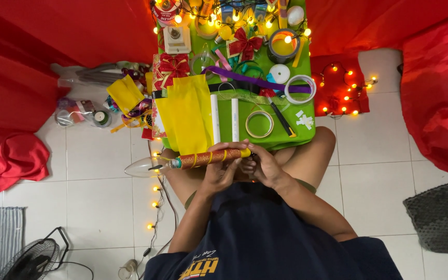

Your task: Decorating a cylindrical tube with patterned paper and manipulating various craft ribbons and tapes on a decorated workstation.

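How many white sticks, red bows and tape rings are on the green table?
White plastic sticks lying side by side: 2
Red ribbon bows with gold trim: 2
Flat open tape rings: 2
Total: 6

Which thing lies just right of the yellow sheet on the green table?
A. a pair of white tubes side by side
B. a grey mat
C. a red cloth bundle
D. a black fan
A: two white tubes lie parallel on the green table, right beside the yellow sheet, just above the left hand gripping the decorated stick.
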